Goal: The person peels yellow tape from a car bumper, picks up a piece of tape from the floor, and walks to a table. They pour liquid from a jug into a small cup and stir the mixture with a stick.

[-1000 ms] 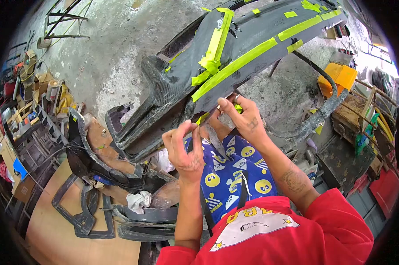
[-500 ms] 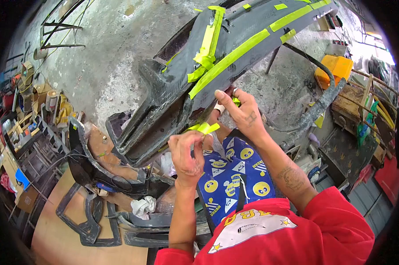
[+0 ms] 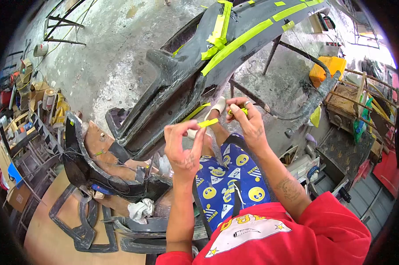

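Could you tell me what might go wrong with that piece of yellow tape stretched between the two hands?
The tape strip is pinched between the left hand and right hand in mid-air, so it could twist and stick to itself or to the fingers. The bumper already carries bunched tape near its top edge, so a new piece may wrinkle likewise. The bumper slopes steeply and might shift if pressed.

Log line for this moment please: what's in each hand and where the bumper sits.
left hand: pinching yellow tape strip | right hand: holding yellow tape piece | carbon-fibre bumper: on stand, taped, above hands, untouched
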The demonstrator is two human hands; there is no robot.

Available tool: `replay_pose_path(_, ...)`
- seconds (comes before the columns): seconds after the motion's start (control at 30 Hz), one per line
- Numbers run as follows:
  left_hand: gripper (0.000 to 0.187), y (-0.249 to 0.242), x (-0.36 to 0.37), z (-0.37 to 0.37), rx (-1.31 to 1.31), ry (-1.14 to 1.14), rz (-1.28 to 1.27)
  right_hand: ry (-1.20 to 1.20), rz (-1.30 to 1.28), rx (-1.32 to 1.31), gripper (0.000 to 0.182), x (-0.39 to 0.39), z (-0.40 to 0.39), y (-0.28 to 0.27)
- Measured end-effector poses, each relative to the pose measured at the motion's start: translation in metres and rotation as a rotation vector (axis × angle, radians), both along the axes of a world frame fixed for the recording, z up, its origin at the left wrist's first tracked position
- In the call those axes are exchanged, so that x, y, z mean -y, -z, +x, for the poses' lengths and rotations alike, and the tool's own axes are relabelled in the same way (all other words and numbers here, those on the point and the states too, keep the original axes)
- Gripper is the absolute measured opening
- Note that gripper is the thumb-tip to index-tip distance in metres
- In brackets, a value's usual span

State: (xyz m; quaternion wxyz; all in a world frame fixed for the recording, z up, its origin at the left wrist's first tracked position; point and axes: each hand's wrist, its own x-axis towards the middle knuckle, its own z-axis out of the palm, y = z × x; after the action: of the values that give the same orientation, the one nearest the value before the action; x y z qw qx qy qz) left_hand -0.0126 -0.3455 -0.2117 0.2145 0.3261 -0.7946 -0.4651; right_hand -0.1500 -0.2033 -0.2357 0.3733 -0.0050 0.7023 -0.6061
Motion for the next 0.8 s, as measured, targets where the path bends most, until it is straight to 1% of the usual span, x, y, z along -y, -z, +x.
replay_pose_path(0.07,0.033,0.000,0.007,-0.014,-0.001,0.080,-0.030,0.018,-0.025,0.018,0.023,-0.001,0.004,-0.001)
replay_pose_path(0.2,0.032,0.006,0.012,-0.030,-0.042,0.145,-0.094,0.039,-0.007,0.013,0.024,-0.008,0.014,-0.001)
replay_pose_path(0.23,0.032,0.010,0.013,-0.032,-0.049,0.164,-0.153,0.049,-0.011,0.017,0.024,-0.010,0.017,0.000)
replay_pose_path(0.33,0.032,0.006,0.012,-0.039,-0.049,0.192,-0.167,0.092,-0.006,0.021,0.023,-0.020,0.020,0.001)
replay_pose_path(0.4,0.032,0.000,0.006,-0.032,-0.025,0.183,-0.141,0.030,0.033,0.035,0.025,-0.028,0.022,0.000)
replay_pose_path(0.43,0.032,-0.003,0.002,-0.026,0.000,0.166,-0.082,0.039,0.027,0.040,0.025,-0.030,0.024,0.001)
replay_pose_path(0.47,0.032,-0.005,-0.001,-0.018,0.026,0.147,-0.024,0.024,-0.068,0.060,0.028,-0.031,0.028,0.003)
replay_pose_path(0.5,0.030,-0.005,-0.007,-0.010,0.038,0.123,0.103,0.006,-0.164,0.078,0.032,-0.032,0.029,0.003)
replay_pose_path(0.53,0.030,-0.005,-0.014,-0.002,0.043,0.129,0.097,0.013,-0.170,0.082,0.032,-0.032,0.032,0.001)
replay_pose_path(0.6,0.031,-0.006,-0.028,0.011,0.129,-0.032,0.588,-0.072,-0.292,0.160,0.040,-0.031,0.036,-0.004)
replay_pose_path(0.63,0.032,-0.006,-0.035,0.013,0.054,-0.071,0.721,-0.104,-0.305,0.164,0.042,-0.033,0.038,-0.004)
replay_pose_path(0.67,0.032,-0.002,-0.040,0.016,0.055,-0.071,0.717,-0.103,-0.309,0.165,0.042,-0.033,0.041,-0.004)
replay_pose_path(0.73,0.033,0.005,-0.049,0.019,0.003,-0.191,0.849,-0.115,-0.345,0.245,0.042,-0.033,0.047,-0.004)
replay_pose_path(0.77,0.031,0.007,-0.053,0.020,0.007,-0.212,0.797,-0.152,-0.307,0.212,0.041,-0.035,0.052,-0.002)
replay_pose_path(0.8,0.031,0.009,-0.054,0.020,0.005,-0.214,0.799,-0.154,-0.305,0.211,0.041,-0.035,0.055,-0.004)
